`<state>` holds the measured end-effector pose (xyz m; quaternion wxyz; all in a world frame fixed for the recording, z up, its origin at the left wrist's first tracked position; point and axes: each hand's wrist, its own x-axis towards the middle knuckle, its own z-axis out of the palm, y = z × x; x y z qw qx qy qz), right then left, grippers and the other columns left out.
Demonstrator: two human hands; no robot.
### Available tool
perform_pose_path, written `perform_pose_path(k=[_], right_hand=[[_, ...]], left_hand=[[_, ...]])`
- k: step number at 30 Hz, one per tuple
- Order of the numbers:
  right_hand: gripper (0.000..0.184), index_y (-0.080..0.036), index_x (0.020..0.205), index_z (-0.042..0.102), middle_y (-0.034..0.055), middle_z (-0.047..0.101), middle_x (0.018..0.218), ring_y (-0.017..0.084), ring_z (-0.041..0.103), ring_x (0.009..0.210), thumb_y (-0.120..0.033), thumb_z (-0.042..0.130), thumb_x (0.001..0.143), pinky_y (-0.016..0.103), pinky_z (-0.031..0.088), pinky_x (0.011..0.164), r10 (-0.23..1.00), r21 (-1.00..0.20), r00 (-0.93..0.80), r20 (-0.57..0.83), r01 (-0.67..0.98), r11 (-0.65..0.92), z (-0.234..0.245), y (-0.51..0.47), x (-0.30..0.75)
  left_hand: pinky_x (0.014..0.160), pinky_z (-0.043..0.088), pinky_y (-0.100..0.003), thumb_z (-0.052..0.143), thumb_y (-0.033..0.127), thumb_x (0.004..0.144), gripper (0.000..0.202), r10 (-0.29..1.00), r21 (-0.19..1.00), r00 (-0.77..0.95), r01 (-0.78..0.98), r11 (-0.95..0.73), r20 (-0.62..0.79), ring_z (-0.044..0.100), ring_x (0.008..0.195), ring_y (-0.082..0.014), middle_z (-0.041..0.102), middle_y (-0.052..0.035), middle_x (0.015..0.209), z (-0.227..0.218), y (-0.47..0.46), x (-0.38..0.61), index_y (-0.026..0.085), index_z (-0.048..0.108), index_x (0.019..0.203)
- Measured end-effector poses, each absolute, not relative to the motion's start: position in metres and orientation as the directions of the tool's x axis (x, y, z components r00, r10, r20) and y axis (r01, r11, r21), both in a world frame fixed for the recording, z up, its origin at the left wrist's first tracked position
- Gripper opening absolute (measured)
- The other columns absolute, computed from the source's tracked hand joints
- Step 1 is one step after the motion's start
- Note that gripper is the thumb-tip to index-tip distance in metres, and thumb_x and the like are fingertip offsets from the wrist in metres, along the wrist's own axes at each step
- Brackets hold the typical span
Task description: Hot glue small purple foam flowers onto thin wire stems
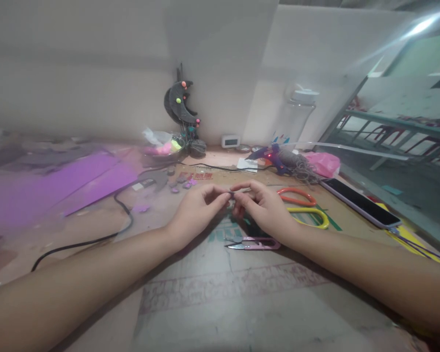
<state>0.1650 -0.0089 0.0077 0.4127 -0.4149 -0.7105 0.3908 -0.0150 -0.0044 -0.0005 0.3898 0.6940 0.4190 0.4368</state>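
My left hand (pixel 201 208) and my right hand (pixel 260 203) meet at the middle of the table. Both pinch a small dark piece (pixel 232 194) between thumb and fingertips; it is too small to make out. Just below my right hand lies a pair of pink thread snips (pixel 267 240), blades pointing left. Beside my right wrist are an orange handle loop (pixel 299 196) and a yellow handle loop (pixel 317 217), seemingly of scissors, partly hidden by the hand. Small purple and grey cut-out pieces (pixel 187 185) lie beyond my left hand.
Purple sheets (pixel 99 183) spread at left, near a black cable (pixel 95 240). At the back stand a dark crescent moon decoration (pixel 179 102), a small digital display (pixel 231 141) and a clear bottle (pixel 295 115). A glue gun (pixel 273 156), grey yarn (pixel 297 164) and a phone (pixel 361 201) lie right.
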Motion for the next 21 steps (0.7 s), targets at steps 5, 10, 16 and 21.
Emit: perform_pose_path(k=[5, 10, 16, 21], right_hand=[[0.015, -0.02, 0.092, 0.053, -0.0033, 0.065, 0.058, 0.011, 0.059, 0.051, -0.035, 0.055, 0.09, 0.023, 0.048, 0.052, 0.932, -0.94, -0.313, 0.182, 0.222, 0.258, 0.0076, -0.0062, 0.1633], [0.02, -0.021, 0.092, 0.052, -0.004, 0.065, 0.057, 0.011, 0.057, 0.048, -0.039, 0.059, 0.088, 0.022, 0.046, 0.05, 0.934, -0.966, -0.336, 0.125, 0.172, 0.191, 0.0061, -0.0039, 0.1637], [0.018, -0.021, 0.091, 0.051, -0.0045, 0.065, 0.056, 0.01, 0.057, 0.047, -0.038, 0.057, 0.089, 0.021, 0.045, 0.049, 0.929, -0.967, -0.35, 0.121, 0.17, 0.19, 0.0063, -0.0044, 0.1646], [0.015, -0.021, 0.089, 0.051, -0.0052, 0.064, 0.055, 0.01, 0.057, 0.048, -0.035, 0.056, 0.09, 0.021, 0.045, 0.049, 0.929, -0.956, -0.341, 0.143, 0.193, 0.218, 0.0075, -0.0062, 0.1643]], left_hand=[[0.068, 0.047, -0.026, 0.06, 0.032, 0.088, 0.019, 0.926, 0.905, 0.255, 0.253, -0.342, 0.278, 0.062, 0.072, -0.0147, 0.069, -0.0032, 0.079, 0.0001, -0.0048, -0.0151, 0.015, 0.069, 0.085], [0.07, 0.048, -0.026, 0.06, 0.032, 0.088, 0.019, 0.925, 0.907, 0.26, 0.247, -0.341, 0.277, 0.063, 0.074, -0.0151, 0.07, -0.0035, 0.08, -0.0002, -0.0043, -0.0153, 0.016, 0.069, 0.086], [0.069, 0.047, -0.026, 0.06, 0.029, 0.089, 0.016, 0.909, 0.882, 0.281, 0.274, -0.383, 0.308, 0.063, 0.073, -0.0145, 0.07, -0.0023, 0.078, 0.0038, -0.007, -0.0155, 0.016, 0.069, 0.084], [0.068, 0.047, -0.025, 0.059, 0.028, 0.089, 0.015, 0.908, 0.902, 0.301, 0.227, -0.366, 0.293, 0.063, 0.073, -0.0137, 0.07, -0.0013, 0.078, 0.0029, -0.0061, -0.0147, 0.017, 0.068, 0.085]])
